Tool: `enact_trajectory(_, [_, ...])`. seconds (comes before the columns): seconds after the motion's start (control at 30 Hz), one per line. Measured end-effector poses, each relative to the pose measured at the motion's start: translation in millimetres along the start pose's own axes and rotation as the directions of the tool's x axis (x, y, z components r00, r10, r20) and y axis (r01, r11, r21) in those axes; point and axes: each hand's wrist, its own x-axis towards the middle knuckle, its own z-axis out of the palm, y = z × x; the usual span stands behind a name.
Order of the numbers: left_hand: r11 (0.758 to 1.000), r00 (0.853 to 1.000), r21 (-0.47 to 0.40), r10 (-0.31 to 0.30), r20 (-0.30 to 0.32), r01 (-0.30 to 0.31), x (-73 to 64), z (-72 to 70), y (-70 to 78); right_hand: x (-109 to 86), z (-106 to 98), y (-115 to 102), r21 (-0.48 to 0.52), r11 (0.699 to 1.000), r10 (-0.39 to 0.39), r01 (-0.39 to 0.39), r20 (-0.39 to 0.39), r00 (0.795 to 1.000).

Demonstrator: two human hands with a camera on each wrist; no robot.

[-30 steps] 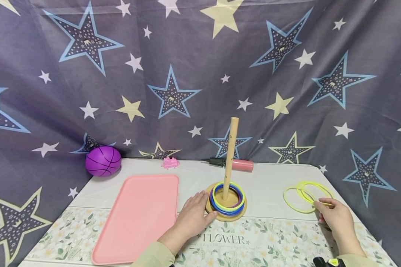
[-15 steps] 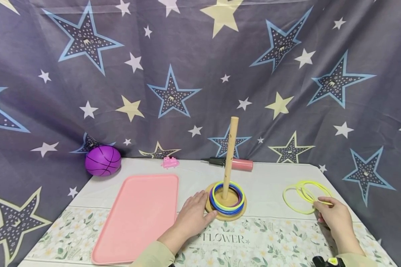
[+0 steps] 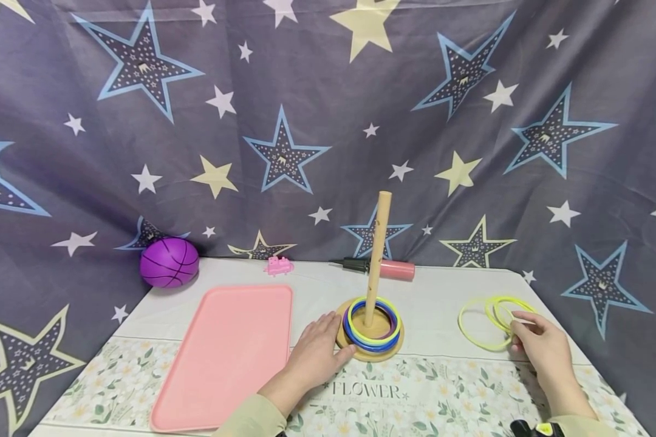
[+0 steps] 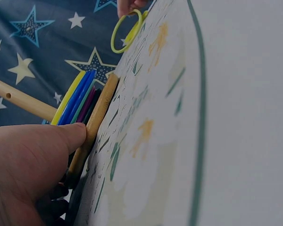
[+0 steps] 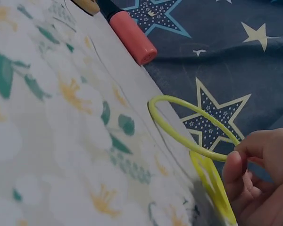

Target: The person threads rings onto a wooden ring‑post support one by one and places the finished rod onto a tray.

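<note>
Two pale sleeves (image 3: pixel 254 419) reach in from your near edge, with a black device (image 3: pixel 537 428) at your right wrist. Left of your left arm, a pink tray (image 3: pixel 224 358) lies flat on the table (image 3: pixel 432 291), partly over a floral band (image 3: pixel 454 382) printed with the word FLOWER. Your left hand (image 3: pixel 318 352) lies fairly flat with its fingers extended, grasping nothing, and touches the left side of the round wooden base (image 3: pixel 369 358), its thumb at the near rim. A stack of rings (image 4: pixel 76 101) sits on that base around the standing post (image 3: pixel 379 255): yellow on top, then blue, with green, purple and a dark one lower down. Well to the right, your right hand (image 3: pixel 543 349) has its thumb and forefinger closed in a pinch on one yellow ring (image 5: pixel 172 133). That ring is tilted, its edge raised at your fingers; more yellow rings (image 5: pixel 210 181) lie on the table beside the hand, too overlapped to count. Along the far edge, behind the post, rests a hand pump (image 3: pixel 398 270) with a coral barrel and black nozzle; further left come a small pink toy (image 3: pixel 278 266) and a purple ball (image 3: pixel 169 262) with black seams. Beyond hangs a dark grey curtain (image 3: pixel 328 79) patterned with stars in blue, white and pale yellow
</note>
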Motion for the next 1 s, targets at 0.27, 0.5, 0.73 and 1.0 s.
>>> enact_trajectory(0.27, [1.000,1.000,-0.014,-0.011,0.009,0.011,-1.0,-1.0,-0.5,-5.8,2.7,-27.5,0.023,0.996,-0.087,0.087,0.000,0.996])
enact_trajectory(0.5, [1.000,1.000,-0.014,-0.011,0.010,0.011,-1.4,-1.6,-0.2,-7.6,1.5,-60.3,0.291,0.955,-0.074,0.059,0.039,0.997])
enact_trajectory(0.73, [1.000,1.000,-0.008,-0.011,0.008,0.011,-1.1,-0.8,0.1,-16.5,-3.0,-93.4,0.497,0.865,-0.109,0.068,0.055,0.992])
enact_trajectory(1.0, [1.000,1.000,-0.009,-0.005,0.003,0.005,-1.1,-1.3,1.3,-28.2,-5.8,-124.2,0.605,0.789,-0.207,0.110,0.093,0.974])
